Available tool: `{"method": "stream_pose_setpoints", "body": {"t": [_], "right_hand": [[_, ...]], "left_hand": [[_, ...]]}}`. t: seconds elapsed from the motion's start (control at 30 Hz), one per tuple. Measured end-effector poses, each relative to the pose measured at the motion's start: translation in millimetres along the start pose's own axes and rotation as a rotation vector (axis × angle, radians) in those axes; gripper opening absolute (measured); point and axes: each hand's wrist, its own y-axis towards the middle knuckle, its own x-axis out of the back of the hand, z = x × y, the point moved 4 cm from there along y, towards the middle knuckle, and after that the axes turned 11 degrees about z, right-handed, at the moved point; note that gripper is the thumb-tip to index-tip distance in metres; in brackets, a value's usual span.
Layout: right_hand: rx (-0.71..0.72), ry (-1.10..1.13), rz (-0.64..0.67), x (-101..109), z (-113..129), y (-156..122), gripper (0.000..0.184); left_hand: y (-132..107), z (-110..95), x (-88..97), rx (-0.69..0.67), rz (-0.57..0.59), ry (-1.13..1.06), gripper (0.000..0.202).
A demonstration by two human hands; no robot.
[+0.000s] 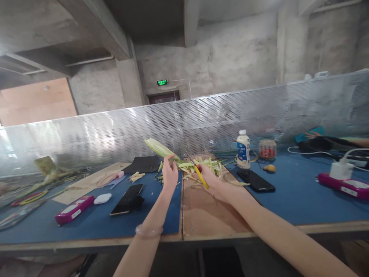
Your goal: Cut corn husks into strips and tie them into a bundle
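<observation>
My left hand (170,172) is closed around the lower end of a long pale green corn husk (160,148), which slants up and to the left. In my right hand (208,176) is a pair of yellow-handled scissors (201,177), their thin blades pointing up and left towards the husk's lower end. A heap of cut pale green strips (215,166) lies beneath and behind my right hand, on a brown wooden board (201,219). Some short green bits lie left of the board, beside my left hand. My fingers hide where the husk is gripped.
Left on the blue table (95,231) are a phone (127,200), white case (102,198), magenta power strip (74,209) and brown paper (86,184). To the right stand a bottle (243,150) and jar (267,149), near another phone (256,180). Another person's hand (313,134) shows far right.
</observation>
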Motion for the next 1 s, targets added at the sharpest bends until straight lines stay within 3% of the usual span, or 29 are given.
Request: {"method": "stream_pose_setpoints", "body": {"t": [0.2,0.37,0.5,0.8,1.0], "right_hand": [[-0.076,-0.274,0.198,-2.5,-21.8,4.8,0.018],[-0.007,-0.322,0.338,-13.0,-29.0,5.3,0.02],[0.016,-0.342,0.408,-18.4,-29.0,6.2,0.021],[-0.026,-0.374,0.42,-22.8,-15.9,9.4,0.02],[-0.052,-0.19,0.329,-1.6,-7.6,9.2,0.016]], "left_hand": [[-2.3,-5.4,13.0,0.023,-0.173,0.011,0.024],[-3.2,-7.6,23.0,0.036,-0.305,-0.01,0.026],[-2.1,-4.1,25.9,0.051,-0.345,-0.029,0.025],[-1.2,-1.8,24.6,0.07,-0.339,-0.048,0.022],[-0.2,0.6,25.4,0.079,-0.34,-0.066,0.023]]}}
